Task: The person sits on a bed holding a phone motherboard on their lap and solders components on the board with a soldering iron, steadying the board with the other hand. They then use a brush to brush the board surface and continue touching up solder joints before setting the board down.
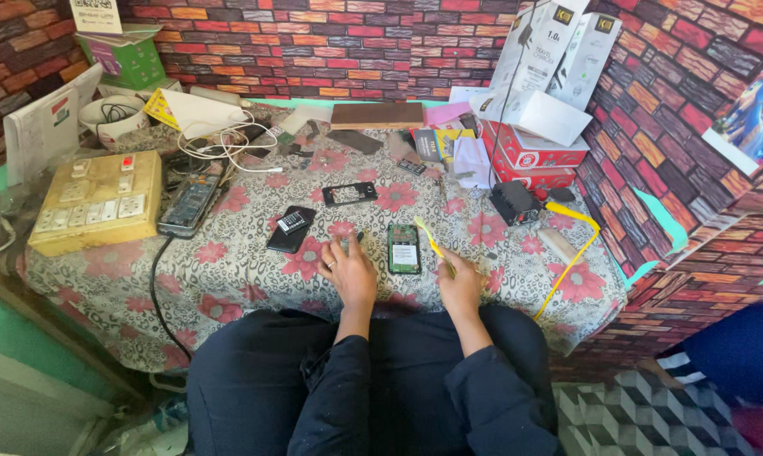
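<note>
An opened phone [404, 247] with a green circuit board showing lies on the flowered tablecloth [229, 279] between my hands. My left hand [348, 272] rests on the cloth just left of it, fingers spread, pinching a small dark part at the fingertips. Just right of the phone, my right hand [460, 285] grips a yellow-handled tool [432, 243], its tip pointing up towards the phone's right edge. A black phone back with a battery [291, 228] lies left of my left hand. A black phone frame [349, 194] lies farther back.
A yellow switch and socket board [98, 201] sits at the left with a dismantled phone [189, 204] beside it. White cables [221, 143], a bowl [111, 114], red and white boxes [533, 152], a small black box [515, 203] and a yellow strap [571, 253] crowd the back and right. A brick-pattern wall surrounds.
</note>
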`<state>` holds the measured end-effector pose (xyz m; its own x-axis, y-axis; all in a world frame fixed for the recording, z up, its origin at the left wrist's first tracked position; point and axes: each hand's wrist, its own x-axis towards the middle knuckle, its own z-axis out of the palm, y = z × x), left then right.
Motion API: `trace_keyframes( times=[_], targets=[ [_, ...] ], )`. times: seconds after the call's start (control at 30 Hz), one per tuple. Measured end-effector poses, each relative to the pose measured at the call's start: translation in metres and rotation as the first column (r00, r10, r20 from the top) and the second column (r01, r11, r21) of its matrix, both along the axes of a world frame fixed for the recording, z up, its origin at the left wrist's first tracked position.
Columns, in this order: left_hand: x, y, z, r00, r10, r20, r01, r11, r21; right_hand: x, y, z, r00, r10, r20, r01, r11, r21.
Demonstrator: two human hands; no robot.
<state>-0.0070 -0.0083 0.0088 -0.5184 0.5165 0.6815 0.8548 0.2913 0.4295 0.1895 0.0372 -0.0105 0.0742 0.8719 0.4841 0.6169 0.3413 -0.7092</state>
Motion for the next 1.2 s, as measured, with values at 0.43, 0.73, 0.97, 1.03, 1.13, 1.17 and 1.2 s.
trace_keyframes(
  times=[0.43,0.73,0.97,1.03,1.13,1.17,1.2],
  targets=[
    [0.056,-0.026,-0.026,0.768,-0.632,-0.104,0.628,0.775,-0.072,0.0,-0.004,0.005,0.996,0.012,-0.09,-0.01,1.0,0.02],
    [0.051,-0.029,-0.02,0.786,-0.609,-0.104,0.618,0.771,0.155,0.001,-0.008,0.012,0.98,0.003,-0.2,-0.031,0.99,-0.136],
    [0.015,-0.01,-0.023,0.093,-0.63,0.771,-0.07,0.768,0.637,0.001,-0.013,0.019,0.983,0.019,-0.181,-0.037,0.995,-0.098],
    [0.014,-0.008,-0.026,0.135,-0.634,0.761,-0.085,0.758,0.647,-0.002,-0.015,0.018,0.956,0.064,-0.288,-0.125,0.972,-0.197],
    [0.015,-0.005,-0.027,0.12,-0.651,0.75,-0.101,0.744,0.661,-0.007,-0.019,0.017,0.85,0.443,-0.284,-0.449,0.892,0.047],
    [0.016,-0.004,-0.028,0.101,-0.656,0.748,-0.106,0.74,0.664,-0.008,-0.02,0.017,0.867,0.48,-0.134,-0.469,0.877,0.106],
    [0.017,-0.004,-0.028,0.078,-0.658,0.749,-0.108,0.741,0.663,-0.009,-0.022,0.017,0.867,0.498,0.02,-0.495,0.854,0.16]
  ],
)
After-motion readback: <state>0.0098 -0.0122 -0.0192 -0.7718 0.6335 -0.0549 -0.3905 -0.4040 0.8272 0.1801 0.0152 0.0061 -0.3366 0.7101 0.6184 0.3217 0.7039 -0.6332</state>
